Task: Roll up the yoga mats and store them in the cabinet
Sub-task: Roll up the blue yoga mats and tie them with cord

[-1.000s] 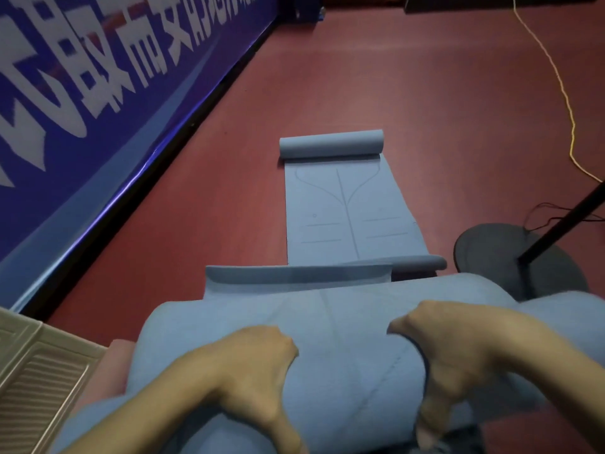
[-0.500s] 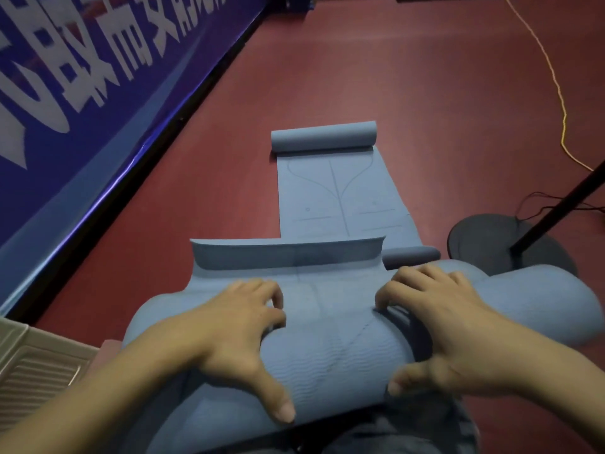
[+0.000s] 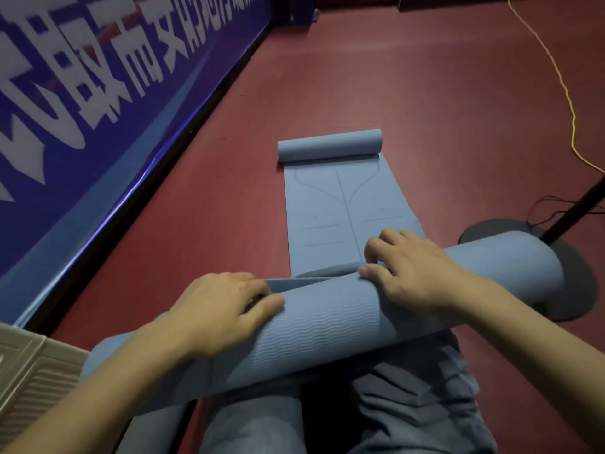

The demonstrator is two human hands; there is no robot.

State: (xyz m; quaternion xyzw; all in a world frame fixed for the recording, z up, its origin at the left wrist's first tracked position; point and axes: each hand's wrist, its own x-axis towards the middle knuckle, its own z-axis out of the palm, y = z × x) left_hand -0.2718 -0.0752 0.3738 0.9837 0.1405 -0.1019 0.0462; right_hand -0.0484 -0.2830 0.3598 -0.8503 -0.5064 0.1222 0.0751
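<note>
Under both palms, rolling the near yoga mat (image 3: 327, 319) nearly shut now, left hand (image 3: 219, 309) and right hand (image 3: 415, 276) curling fingers over its last loose flap, leaving the far mat (image 3: 340, 208) half unrolled.

Rolled mat (image 3: 327, 326) lies crosswise over the person's lap (image 3: 409, 398), right end higher and farther than left end. Left hand (image 3: 216, 312) on its left half, right hand (image 3: 415, 273) on its right half, both at the far edge, well apart. Second mat (image 3: 343, 211) on the floor (image 3: 425, 126) just beyond, running away from the person, its far end rolled up, near end curling at the rolled mat. Banner wall (image 3: 82, 109) along the left. Stand base (image 3: 576, 290) on floor at right, behind the roll's right end. Cable (image 3: 556, 70) on floor far right. Ribbed panel (image 3: 29, 381) at lower left.
</note>
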